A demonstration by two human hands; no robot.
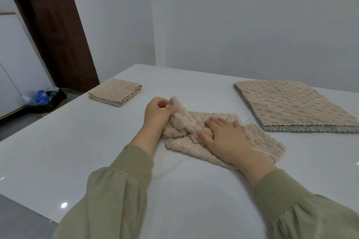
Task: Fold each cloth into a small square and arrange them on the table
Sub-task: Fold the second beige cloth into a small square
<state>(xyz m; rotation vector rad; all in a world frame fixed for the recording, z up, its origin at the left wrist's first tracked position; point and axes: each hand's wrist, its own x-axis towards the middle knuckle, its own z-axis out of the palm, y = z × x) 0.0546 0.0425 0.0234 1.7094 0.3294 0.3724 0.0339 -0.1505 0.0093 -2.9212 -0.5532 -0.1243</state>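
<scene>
left hand (158, 115): pinch grip on the cloth (260, 141) end, right hand (225, 138) flat on it — I'd square edges before creasing.

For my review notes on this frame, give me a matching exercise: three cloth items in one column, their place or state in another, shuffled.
1. small folded beige cloth square
2. wide flat stack of beige textured cloths
3. rumpled beige fluffy cloth

A. pinched by the left hand, pressed by the right hand
B. far left of the white table, untouched
C. right side, unfolded

Pairs: 1-B, 2-C, 3-A
</scene>
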